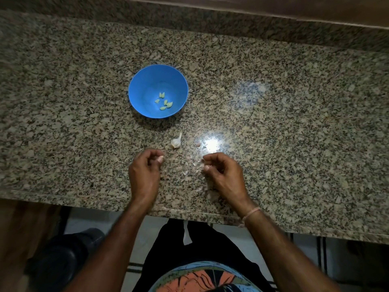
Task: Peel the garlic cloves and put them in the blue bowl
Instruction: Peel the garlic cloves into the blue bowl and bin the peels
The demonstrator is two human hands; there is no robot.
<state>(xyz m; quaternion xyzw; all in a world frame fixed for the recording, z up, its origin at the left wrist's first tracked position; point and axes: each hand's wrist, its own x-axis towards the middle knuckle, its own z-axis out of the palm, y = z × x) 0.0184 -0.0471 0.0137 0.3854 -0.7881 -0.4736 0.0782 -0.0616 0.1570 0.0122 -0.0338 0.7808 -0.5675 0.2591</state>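
The blue bowl (147, 81) sits on the table (284, 127) holding a few peeled cloves (165, 102), with the garlic bulb (175, 142) just nearer the person. Nearer still, the left hand (145, 171) pinches a clove (160, 159) in curled fingers — the fingers of the right hand (223, 171) curl too, though holding what, one cannot tell.

Clove (160, 159) mostly hidden inside left hand (145, 171); right hand (223, 171) contents unclear; countertop (294, 123) cut off sideways.
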